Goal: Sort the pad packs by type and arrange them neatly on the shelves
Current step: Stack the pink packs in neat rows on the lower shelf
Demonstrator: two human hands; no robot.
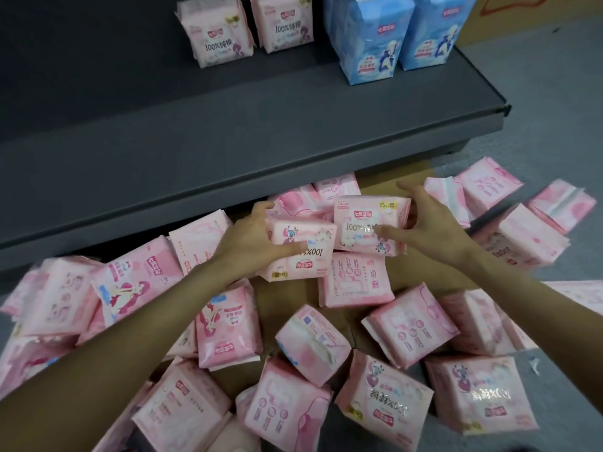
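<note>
My left hand [257, 238] grips a pink pad pack [306, 252] turned upside down, thumb across its front. My right hand [427, 223] holds a second pink pack [362, 220] upright beside it, thumb on the front and fingers over the top. Both packs are lifted just above a heap of several pink packs [329, 347] on flattened cardboard on the floor. On the dark grey shelf [228, 119] two pink packs [218, 34] stand at the back, with two tall blue packs [368, 37] to their right.
The shelf's front lip [248, 187] runs right above my hands, and its right end [502, 109] stops at grey floor [554, 109]. More pink packs [522, 223] lie scattered to the right. Brown cardboard [417, 272] shows between packs.
</note>
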